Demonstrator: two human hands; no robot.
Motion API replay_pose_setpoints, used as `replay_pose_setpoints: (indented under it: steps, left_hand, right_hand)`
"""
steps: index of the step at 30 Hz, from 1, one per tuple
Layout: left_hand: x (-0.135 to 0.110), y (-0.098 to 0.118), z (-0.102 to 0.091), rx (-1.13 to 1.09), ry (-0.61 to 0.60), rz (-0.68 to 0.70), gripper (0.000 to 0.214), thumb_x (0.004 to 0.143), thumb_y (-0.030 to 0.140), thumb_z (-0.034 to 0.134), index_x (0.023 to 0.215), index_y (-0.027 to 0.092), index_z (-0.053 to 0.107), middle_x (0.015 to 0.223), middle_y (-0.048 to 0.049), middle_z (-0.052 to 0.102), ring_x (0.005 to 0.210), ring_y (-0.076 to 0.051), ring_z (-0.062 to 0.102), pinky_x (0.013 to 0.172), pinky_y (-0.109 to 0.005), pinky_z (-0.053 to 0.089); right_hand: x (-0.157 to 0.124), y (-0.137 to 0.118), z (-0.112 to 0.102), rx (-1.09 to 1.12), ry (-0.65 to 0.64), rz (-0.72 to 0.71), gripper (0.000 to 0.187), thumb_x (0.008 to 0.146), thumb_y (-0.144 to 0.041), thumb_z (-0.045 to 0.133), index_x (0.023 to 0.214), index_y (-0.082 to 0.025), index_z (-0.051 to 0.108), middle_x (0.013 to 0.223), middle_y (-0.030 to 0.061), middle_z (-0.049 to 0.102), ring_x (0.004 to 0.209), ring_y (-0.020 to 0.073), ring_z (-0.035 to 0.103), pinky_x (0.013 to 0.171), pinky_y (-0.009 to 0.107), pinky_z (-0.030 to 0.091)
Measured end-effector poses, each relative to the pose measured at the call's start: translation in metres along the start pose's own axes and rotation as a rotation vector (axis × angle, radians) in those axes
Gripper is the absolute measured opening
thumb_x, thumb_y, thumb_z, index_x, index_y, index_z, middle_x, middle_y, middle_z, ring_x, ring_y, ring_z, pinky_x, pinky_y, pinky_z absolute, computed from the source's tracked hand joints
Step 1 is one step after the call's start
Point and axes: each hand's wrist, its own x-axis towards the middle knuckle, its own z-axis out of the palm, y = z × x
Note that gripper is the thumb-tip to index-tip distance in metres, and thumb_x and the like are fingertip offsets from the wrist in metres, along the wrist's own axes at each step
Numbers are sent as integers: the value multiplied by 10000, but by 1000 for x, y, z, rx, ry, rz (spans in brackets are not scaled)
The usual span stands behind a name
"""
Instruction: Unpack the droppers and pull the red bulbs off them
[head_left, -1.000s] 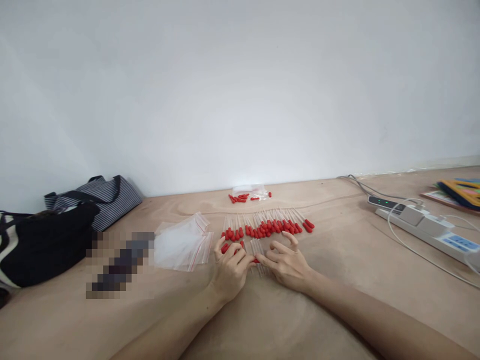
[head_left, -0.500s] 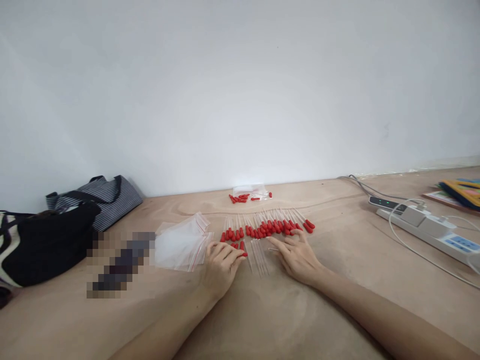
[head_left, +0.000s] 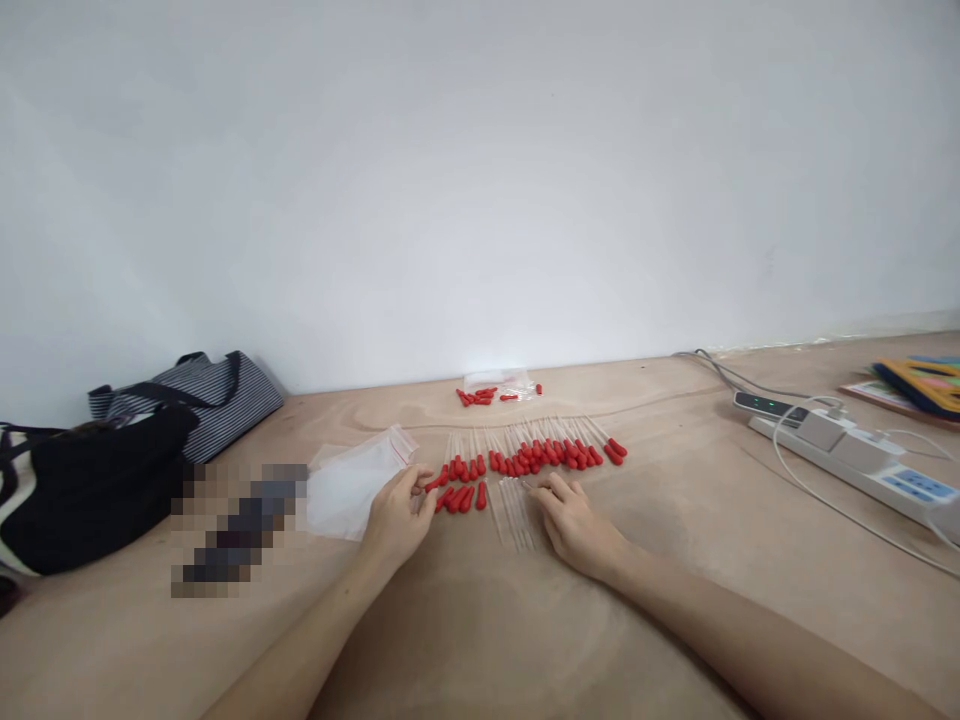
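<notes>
My left hand [head_left: 399, 512] is closed in a pinch on a red rubber dropper bulb [head_left: 433, 485], at the left end of a small group of loose red bulbs [head_left: 461, 499]. My right hand [head_left: 579, 525] rests on the table with its fingers curled together; a thin glass dropper tube seems to poke out at the fingertips, mostly hidden. Just left of those fingers lie several bare glass tubes [head_left: 514, 515] side by side. Beyond both hands runs a row of droppers [head_left: 551, 452], red bulbs towards me and glass stems pointing away.
Clear zip bags [head_left: 352, 490] lie left of my left hand. Near the wall are more red bulbs [head_left: 478, 397] and a small bag [head_left: 496, 380]. A power strip [head_left: 855, 455] with cables is at right, and a striped bag [head_left: 236, 395] and black bag [head_left: 105, 490] at left.
My left hand has moved left, from beside the glass tubes to the left end of the loose bulbs. My right hand has drawn its fingers in and shifted slightly left.
</notes>
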Motion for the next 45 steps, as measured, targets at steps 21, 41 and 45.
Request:
replay_pose_setpoints:
  steps: [21, 41, 45]
  left_hand:
    - [44, 16, 2, 471, -324, -285, 315, 710, 466, 452, 641, 239, 659, 878, -80, 653, 949, -301, 506, 785, -431, 301]
    - [13, 43, -13, 416, -69, 173, 136, 719, 214, 470, 650, 185, 585, 829, -50, 615, 857, -224, 516, 811, -414, 271]
    - [-9, 60, 7, 333, -100, 446, 127, 746, 178, 451, 678, 172, 558, 783, -44, 614, 812, -194, 518, 797, -388, 273]
  right_hand:
    - [0, -5, -9, 83, 139, 81, 276, 891, -229, 316, 1028, -204, 554, 811, 50, 654, 831, 176, 526, 899, 433, 212]
    - [1, -2, -13, 41, 258, 67, 272, 822, -229, 442, 1076, -204, 536, 1030, 78, 583, 961, 197, 497, 895, 408, 237]
    - [0, -6, -16, -30, 250, -14, 361, 815, -253, 464, 1174, -216, 487, 1140, 97, 522, 1055, 223, 446, 904, 419, 236]
